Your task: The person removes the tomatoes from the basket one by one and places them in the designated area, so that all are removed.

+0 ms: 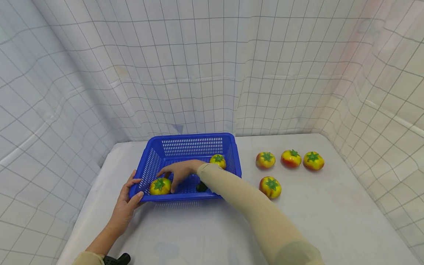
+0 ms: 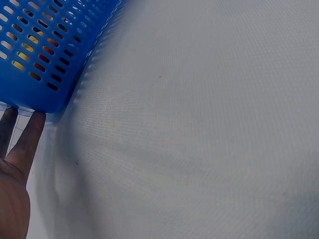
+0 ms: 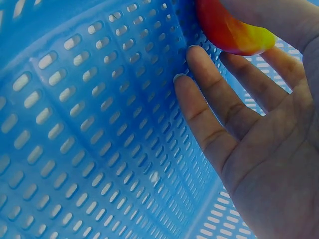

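Observation:
My left hand [image 1: 125, 209] grips the near left corner of a blue plastic basket [image 1: 185, 197], thumb on the rim and fingers along the outer side. Two of its fingertips show against the basket's base in the left wrist view. Inside that corner lies a yellow and red tomato [image 1: 160, 186] with a green star-shaped top. My right hand [image 1: 180, 171] reaches in over it and holds it between the thumb and fingers. In the right wrist view the tomato [image 3: 229, 32] is partly hidden behind the thumb, while the outer fingers stretch out near the slotted wall.
Another tomato [image 1: 217, 160] sits at the basket's right end, partly behind my right sleeve [image 1: 251, 202]. To the right of the basket several tomatoes lie on the white tabletop [image 1: 331, 206], the nearest tomato [image 1: 270, 187] close to the sleeve. A checked curtain [image 1: 212, 73] encloses the table's back and sides.

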{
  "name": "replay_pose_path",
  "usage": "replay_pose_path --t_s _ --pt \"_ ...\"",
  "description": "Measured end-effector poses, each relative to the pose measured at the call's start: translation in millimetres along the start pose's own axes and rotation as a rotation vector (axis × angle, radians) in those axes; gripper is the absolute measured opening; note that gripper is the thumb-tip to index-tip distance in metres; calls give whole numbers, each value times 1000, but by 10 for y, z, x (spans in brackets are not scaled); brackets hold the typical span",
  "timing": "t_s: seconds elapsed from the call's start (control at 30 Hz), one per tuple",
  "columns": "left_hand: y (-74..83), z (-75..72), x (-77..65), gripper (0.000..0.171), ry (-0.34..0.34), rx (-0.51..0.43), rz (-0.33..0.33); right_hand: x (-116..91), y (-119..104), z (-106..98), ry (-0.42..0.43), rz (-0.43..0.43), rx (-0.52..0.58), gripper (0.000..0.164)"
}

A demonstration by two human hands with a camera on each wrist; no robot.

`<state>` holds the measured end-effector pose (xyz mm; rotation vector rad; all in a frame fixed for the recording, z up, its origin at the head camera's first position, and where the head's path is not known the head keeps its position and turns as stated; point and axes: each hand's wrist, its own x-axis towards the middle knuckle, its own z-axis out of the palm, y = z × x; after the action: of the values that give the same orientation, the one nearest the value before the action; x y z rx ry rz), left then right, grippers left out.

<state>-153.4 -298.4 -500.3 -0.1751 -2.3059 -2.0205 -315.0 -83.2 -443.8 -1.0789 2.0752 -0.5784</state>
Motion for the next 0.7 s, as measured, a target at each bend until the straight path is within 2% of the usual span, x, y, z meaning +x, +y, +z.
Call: replay_pose_path --t_s 0.23,0.7 --pt "3 1 0 46 11 49 -1 29 11 -3 -15 -15 2 75" --pt "-24 -12 7 44 8 42 12 82 -26 -20 -46 -8 -9 70"
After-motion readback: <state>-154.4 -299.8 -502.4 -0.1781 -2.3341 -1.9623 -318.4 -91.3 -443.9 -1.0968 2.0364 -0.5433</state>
